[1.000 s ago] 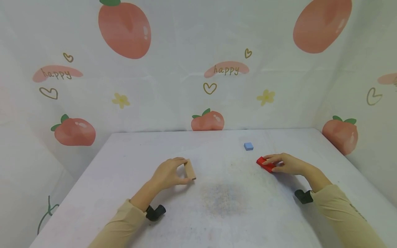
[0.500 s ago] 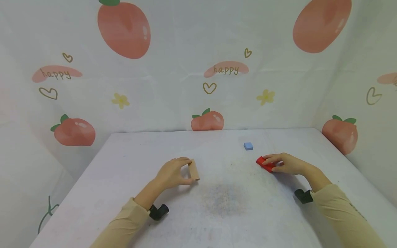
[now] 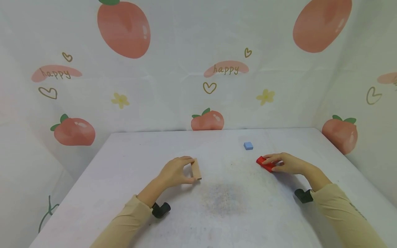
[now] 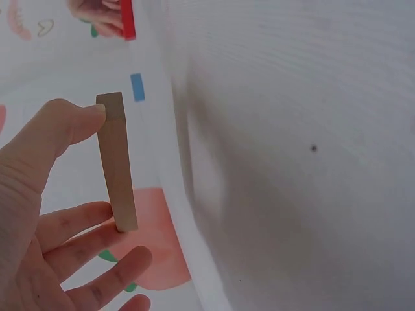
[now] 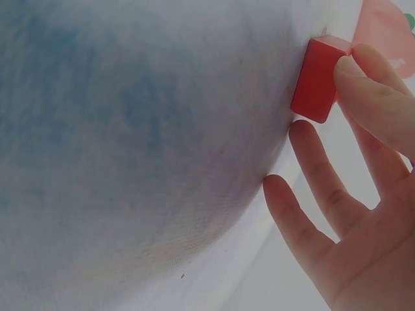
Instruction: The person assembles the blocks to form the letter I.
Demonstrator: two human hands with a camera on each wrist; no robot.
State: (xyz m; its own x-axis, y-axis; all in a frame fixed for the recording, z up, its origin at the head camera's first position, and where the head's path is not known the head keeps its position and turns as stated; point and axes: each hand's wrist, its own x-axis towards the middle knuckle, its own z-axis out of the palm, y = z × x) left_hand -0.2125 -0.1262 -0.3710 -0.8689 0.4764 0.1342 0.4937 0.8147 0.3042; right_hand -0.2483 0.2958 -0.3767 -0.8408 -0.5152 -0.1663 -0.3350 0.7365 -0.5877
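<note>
Toward the middle of the table, my left hand [image 3: 174,172] pinches a plain wooden block [image 3: 196,169] by its two ends. Its thumb is on the near end and fingertips are on the far end, as the left wrist view shows with the long, narrow block [image 4: 117,162] between them. Whether the block touches the table I cannot tell. Farther right, my right hand [image 3: 288,163] holds a red block [image 3: 265,166] low at the table. In the right wrist view, thumb and fingers grip the red block [image 5: 316,81], while two other fingers extend below it.
A small blue block [image 3: 248,146] lies beyond the red one, toward the back of the white table [image 3: 155,144]. Behind the table hangs a white cloth [image 3: 173,86] printed with fruit. A dark camera mount [image 3: 161,210] sits under the left wrist, another [image 3: 303,195] under the right.
My left hand has slid a short way to the right with the wooden block, slowing lately. The right hand, red block and blue block have stayed put.
</note>
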